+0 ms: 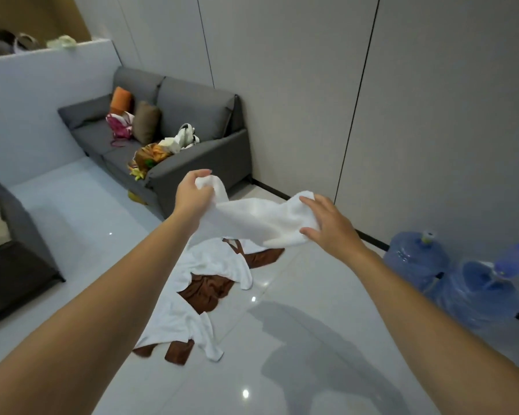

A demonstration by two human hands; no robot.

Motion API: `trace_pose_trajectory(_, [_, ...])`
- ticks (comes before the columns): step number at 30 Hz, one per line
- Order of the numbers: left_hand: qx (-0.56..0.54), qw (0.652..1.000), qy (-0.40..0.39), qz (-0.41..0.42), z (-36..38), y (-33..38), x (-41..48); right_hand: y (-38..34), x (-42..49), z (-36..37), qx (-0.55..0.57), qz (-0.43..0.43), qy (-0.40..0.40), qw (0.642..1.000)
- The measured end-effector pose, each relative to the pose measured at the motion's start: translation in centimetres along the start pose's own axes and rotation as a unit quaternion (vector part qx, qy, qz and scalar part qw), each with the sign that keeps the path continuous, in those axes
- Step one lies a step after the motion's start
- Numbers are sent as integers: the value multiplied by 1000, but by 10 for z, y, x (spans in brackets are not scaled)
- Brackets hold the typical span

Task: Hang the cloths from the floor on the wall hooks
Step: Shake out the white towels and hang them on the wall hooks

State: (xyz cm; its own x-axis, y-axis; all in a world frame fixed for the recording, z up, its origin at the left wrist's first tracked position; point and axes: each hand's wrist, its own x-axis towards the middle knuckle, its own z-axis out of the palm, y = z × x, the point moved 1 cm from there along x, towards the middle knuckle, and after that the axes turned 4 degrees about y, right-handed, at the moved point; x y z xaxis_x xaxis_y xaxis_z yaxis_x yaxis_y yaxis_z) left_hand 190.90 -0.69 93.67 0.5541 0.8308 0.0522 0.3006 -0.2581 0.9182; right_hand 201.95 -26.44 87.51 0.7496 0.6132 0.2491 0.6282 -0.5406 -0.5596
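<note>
A white cloth (258, 218) hangs stretched between my two hands above the floor. My left hand (192, 194) grips its left end in curled fingers. My right hand (327, 224) holds the right end, with the fingers over the top edge and the thumb under it. Below, a pile of white cloths (204, 265) and brown cloths (206, 290) lies spread on the glossy white floor. No wall hooks are in view.
A grey sofa (192, 163) with cushions and bags stands at the back left against the panelled wall (312, 100). Blue water bottles (450, 274) lie on the floor at the right by the wall. A dark bed frame (15, 265) sits at the left edge.
</note>
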Motion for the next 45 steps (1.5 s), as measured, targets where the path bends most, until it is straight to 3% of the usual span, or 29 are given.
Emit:
trace_pose_trajectory(4, [12,998,-36,50,6,7,25,2,38,14,17,-9,-42,999])
trace_pose_trajectory(10, [-11,998,-33,54,15,-8,83,-6,106,54,31,-31,-115,992])
trace_pose_trajectory(16, [-5,996,-54,72,12,-48,181,-27,207,123,-23,-44,-181,982])
trace_pose_trajectory(21, [17,987,-120,102,4,-81,255,-59,299,189,-40,-33,-199,979])
trace_pose_trajectory(25, [22,983,-164,80,-8,-105,301,-93,353,236,68,-52,-204,975])
trace_pose_trajectory(29, [17,978,-199,64,-16,-121,335,-111,388,275,213,-59,-269,938])
trace_pose_trajectory(32, [7,983,-176,44,-16,-134,362,-111,411,307,267,-35,-314,910])
trace_pose_trajectory(38, [26,998,-32,-55,-2,-198,424,-74,470,395,247,-40,-346,904])
trace_pose_trajectory(41, [59,994,28,-86,15,-254,449,-36,497,453,230,-56,-381,894])
trace_pose_trajectory(45, [91,985,51,-138,50,-358,465,16,510,544,218,-91,-407,882])
